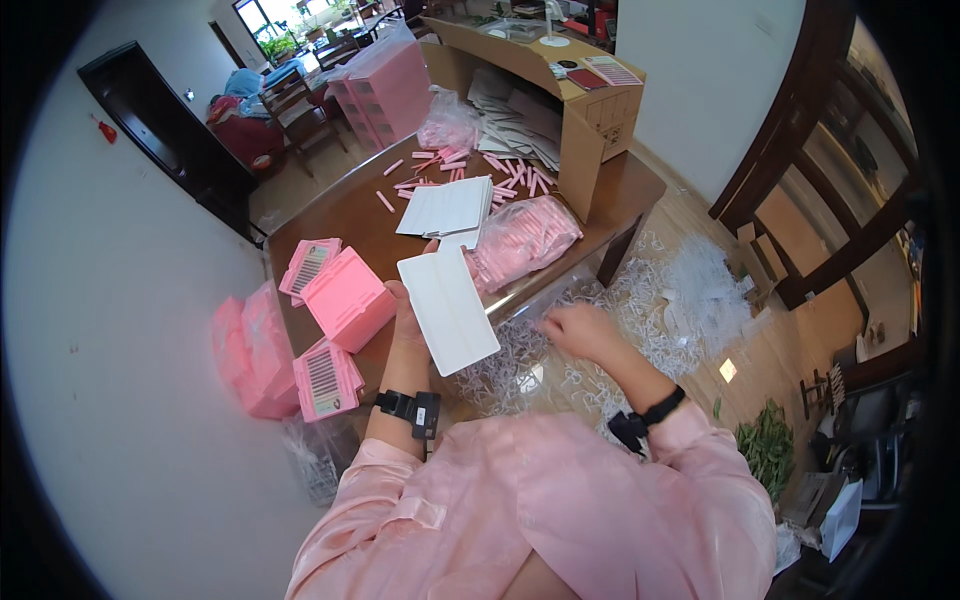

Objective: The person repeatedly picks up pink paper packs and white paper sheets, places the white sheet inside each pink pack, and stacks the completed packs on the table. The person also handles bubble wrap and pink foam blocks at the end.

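Left hand (408, 308) grasps a flat white rectangular card (448, 308) by its left long edge, thumb on top, card tilted and raised above the near edge of the brown wooden desk (350, 215). Right hand (580, 330) lies right of the card, apart from it, fingers curled down into a clear plastic bag of small white plastic pieces (520, 375) that sits just below the card; whether the fingers pinch anything cannot be told. Both wrists carry black bands.

Beyond the card, a stack of matching white cards (448, 206) lies on the desk, just past the held card's far end. Right of the card, a clear bag packed with pink sticks (525, 238). More loose pink sticks (440, 170) scattered behind the stack. Left of the card, a closed pink plastic box (348, 298) with two open pink trays holding dark striped inserts (322, 380) near it. Far behind the card, an open brown cardboard carton (590, 130) holds white sheets. Loose white pieces spread over the floor (690, 290) to the card's right.
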Demonstrator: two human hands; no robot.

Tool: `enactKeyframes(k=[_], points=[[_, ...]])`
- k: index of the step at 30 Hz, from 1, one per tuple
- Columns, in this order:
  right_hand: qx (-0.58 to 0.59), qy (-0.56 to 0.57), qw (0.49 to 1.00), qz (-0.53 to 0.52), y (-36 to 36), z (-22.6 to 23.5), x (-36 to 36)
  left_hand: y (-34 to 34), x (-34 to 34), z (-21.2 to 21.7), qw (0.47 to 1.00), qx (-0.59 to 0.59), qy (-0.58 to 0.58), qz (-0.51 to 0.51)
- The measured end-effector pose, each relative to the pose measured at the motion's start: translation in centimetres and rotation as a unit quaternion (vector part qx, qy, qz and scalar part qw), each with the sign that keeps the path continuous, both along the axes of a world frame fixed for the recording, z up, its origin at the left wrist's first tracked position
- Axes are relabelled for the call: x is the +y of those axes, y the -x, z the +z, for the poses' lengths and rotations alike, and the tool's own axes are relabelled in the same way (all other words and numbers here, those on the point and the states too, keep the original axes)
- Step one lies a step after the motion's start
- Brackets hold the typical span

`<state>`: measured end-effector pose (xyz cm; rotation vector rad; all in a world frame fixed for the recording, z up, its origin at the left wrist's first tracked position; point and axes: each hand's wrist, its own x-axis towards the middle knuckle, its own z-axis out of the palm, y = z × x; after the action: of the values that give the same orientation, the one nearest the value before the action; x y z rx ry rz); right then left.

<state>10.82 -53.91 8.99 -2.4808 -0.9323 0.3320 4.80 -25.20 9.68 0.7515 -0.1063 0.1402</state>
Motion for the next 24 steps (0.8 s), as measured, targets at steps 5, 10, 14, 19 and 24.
enactKeyframes(k=[5,10,14,19,24], points=[[-0.156,-0.210,0.960,-0.099,-1.3,5.1,5.6,0.3,-3.8,1.4,0.999,-0.011,0.025,-0.031],[-0.139,-0.198,0.962,-0.124,-1.5,6.4,6.6,0.6,-4.3,2.3,0.998,-0.014,0.032,-0.053],[-0.143,-0.206,0.961,-0.115,-2.1,6.5,6.8,0.1,-4.0,2.3,0.996,-0.028,0.065,-0.052],[-0.146,-0.177,0.969,-0.093,-2.4,7.3,6.9,-0.9,-2.9,1.9,0.996,-0.022,0.065,-0.060],[-0.113,-0.112,0.982,0.099,-1.7,4.6,3.1,-1.2,-1.1,1.2,0.998,0.004,0.053,-0.038]])
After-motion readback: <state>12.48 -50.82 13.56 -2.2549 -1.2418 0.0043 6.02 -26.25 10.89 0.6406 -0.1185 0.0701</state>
